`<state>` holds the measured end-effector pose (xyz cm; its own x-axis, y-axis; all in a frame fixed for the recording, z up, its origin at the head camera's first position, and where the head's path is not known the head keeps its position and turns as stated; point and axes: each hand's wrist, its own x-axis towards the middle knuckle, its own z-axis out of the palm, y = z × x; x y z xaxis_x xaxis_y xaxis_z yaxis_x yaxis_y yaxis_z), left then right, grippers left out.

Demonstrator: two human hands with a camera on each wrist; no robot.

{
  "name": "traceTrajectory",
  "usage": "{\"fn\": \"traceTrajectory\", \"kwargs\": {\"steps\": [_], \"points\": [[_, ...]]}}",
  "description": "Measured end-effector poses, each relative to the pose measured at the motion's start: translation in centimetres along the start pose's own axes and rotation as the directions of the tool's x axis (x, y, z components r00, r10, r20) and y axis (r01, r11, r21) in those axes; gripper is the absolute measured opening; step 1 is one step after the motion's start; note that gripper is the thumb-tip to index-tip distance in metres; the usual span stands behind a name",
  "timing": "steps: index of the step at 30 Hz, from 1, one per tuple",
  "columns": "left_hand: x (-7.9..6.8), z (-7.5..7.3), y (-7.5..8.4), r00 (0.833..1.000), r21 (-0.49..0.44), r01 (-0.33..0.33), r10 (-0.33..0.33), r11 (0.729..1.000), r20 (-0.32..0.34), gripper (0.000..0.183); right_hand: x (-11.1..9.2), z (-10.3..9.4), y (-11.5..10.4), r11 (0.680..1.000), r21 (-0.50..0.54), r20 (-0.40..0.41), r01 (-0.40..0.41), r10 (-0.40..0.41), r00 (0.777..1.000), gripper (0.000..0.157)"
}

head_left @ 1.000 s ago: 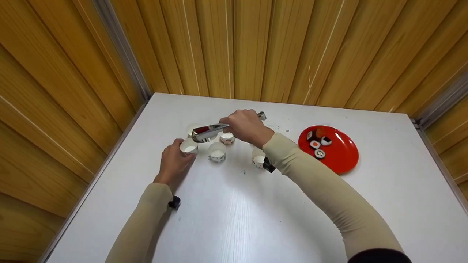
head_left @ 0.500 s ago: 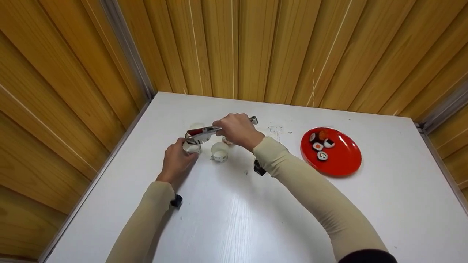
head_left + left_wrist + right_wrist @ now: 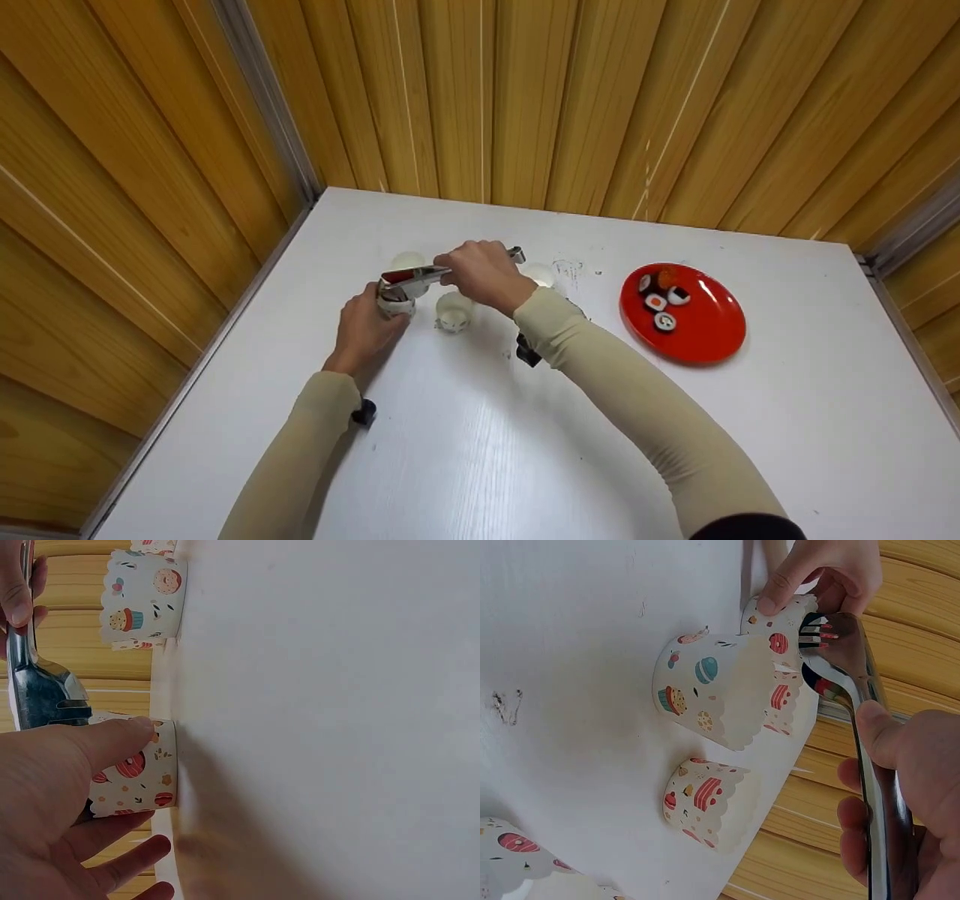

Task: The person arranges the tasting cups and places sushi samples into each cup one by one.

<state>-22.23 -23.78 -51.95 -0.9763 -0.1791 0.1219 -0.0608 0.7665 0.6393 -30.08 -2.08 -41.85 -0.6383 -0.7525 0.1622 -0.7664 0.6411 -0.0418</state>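
Observation:
My left hand (image 3: 365,330) holds a white paper baking cup (image 3: 165,765) with printed doughnuts, thumb on the near side and fingers around the back. The cup stands on the table. With my right hand (image 3: 484,274) I grip metal serving tongs (image 3: 877,787) along their arms. The tongs' head, slotted on one side and spoon-like on the other, dips at the held cup's scalloped rim. A red patch shows on the tongs' inner face, and I cannot tell whether it is food or a reflection. Close beside stands another cup (image 3: 712,690) printed with sweets.
More paper cups stand around: one behind (image 3: 409,260), a smaller one (image 3: 712,802) and one farther right (image 3: 538,274). A red plate (image 3: 712,330) with several sushi pieces (image 3: 664,321) lies on the right of the white table. Wood-slat walls (image 3: 570,112) border the table.
My right hand has moved left and slightly down, bringing the tongs' head from above to the rim of the cup in my left hand. The left hand keeps its hold. The head view shifts slightly.

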Motion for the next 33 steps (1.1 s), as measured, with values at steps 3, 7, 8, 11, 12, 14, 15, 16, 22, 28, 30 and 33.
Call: {"fn": "traceTrajectory", "kwargs": {"steps": [3, 7, 8, 11, 12, 14, 15, 16, 22, 28, 30, 33], "points": [[0.0, 0.0, 0.0, 1.0, -0.005, 0.001, -0.001, 1.0, 0.001, 0.07, -0.1, 0.0, 0.0, 1.0, 0.013, -0.001, 0.0, 0.0, 1.0, 0.014], [0.0, -0.1, 0.0, 1.0, -0.001, -0.006, 0.006, 1.0, -0.005, 0.069, -0.2, 0.0, 0.1, 1.0, 0.023, -0.008, 0.004, -0.004, 1.0, 0.014], [-0.1, -0.1, 0.0, 1.0, 0.0, -0.009, 0.009, 1.0, -0.006, 0.069, -0.2, 0.0, 0.1, 1.0, 0.025, -0.009, 0.005, -0.004, 1.0, 0.014], [0.0, -0.1, 0.1, 1.0, 0.002, -0.006, 0.006, 1.0, -0.01, 0.066, -0.3, 0.0, 0.1, 1.0, 0.029, -0.009, 0.008, -0.008, 1.0, 0.015], [0.0, -0.1, 0.1, 1.0, -0.001, -0.002, 0.002, 1.0, -0.009, 0.064, -0.3, 0.0, 0.1, 1.0, 0.029, -0.007, 0.009, -0.009, 1.0, 0.015], [0.0, -0.1, 0.1, 1.0, -0.005, 0.007, -0.007, 1.0, -0.007, 0.062, -0.4, 0.1, 0.2, 0.999, 0.032, -0.006, 0.011, -0.011, 1.0, 0.018], [0.0, 0.0, 0.0, 1.0, -0.006, 0.011, -0.011, 1.0, -0.007, 0.062, -0.4, 0.1, 0.2, 0.999, 0.035, -0.004, 0.011, -0.011, 1.0, 0.019], [0.0, 0.0, 0.0, 1.0, -0.007, 0.015, -0.015, 1.0, -0.006, 0.061, -0.4, 0.1, 0.2, 0.999, 0.038, -0.003, 0.01, -0.01, 1.0, 0.02], [0.0, 0.0, 0.2, 0.999, -0.004, 0.037, -0.037, 0.999, -0.005, 0.06, -0.8, -0.2, 0.4, 0.998, 0.062, 0.006, -0.005, 0.005, 1.0, 0.027], [0.0, 0.1, 0.3, 0.999, -0.003, 0.036, -0.036, 0.999, -0.005, 0.059, -1.0, -0.3, 0.8, 0.998, 0.067, 0.003, -0.013, 0.012, 1.0, 0.027], [0.1, 0.1, 0.3, 0.999, -0.001, 0.035, -0.035, 0.999, -0.004, 0.06, -1.1, -0.3, 0.9, 0.998, 0.064, 0.006, -0.018, 0.018, 1.0, 0.026], [0.2, 0.2, 0.2, 0.999, -0.005, 0.038, -0.038, 0.999, 0.002, 0.061, -1.3, -0.3, 1.1, 0.997, 0.066, 0.012, -0.03, 0.029, 1.0, 0.027]]}}
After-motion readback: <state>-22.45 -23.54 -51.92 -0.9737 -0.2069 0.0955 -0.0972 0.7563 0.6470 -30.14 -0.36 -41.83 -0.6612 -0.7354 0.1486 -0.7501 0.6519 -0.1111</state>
